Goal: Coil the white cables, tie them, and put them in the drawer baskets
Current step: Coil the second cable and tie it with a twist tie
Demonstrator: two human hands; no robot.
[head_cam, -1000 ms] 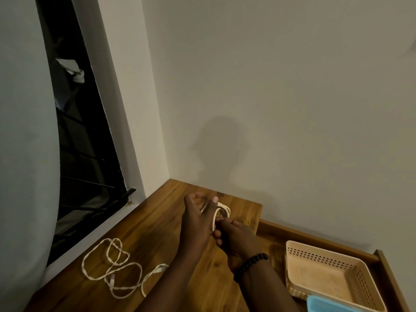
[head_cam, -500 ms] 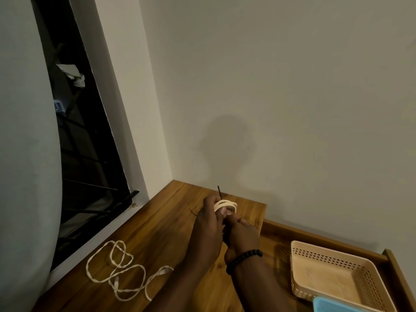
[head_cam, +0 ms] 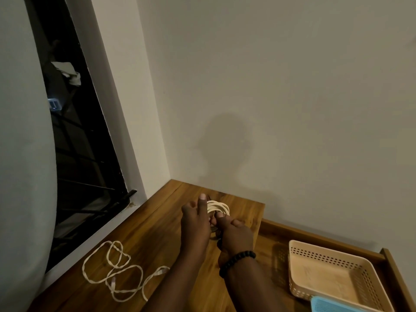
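Loose white cable [head_cam: 117,275] sprawls uncoiled on the wooden surface [head_cam: 157,233] at lower left of frame, well apart from both hands, left hand nearer to it. Frame centre: left hand [head_cam: 195,224] up over the surface, one finger straight and pointing up, the rest bent against the coiled cable [head_cam: 218,207]; whether that grip really clamps the coil is unclear. The coil sits just above and between the two hands, loops stacked in a small ring running toward upper right. Right hand [head_cam: 234,237], beaded bracelet [head_cam: 236,262] at the wrist, touches the left, fingertips pinching at the coil's lower edge; likely working a tie, tie itself not readable. Lower right of frame: beige basket [head_cam: 299,278] in the open drawer [head_cam: 387,260], well right of the coil and on the right hand's side, so drop-off probably goes rightward. A blue basket [head_cam: 324,306] corner shows at the bottom edge.
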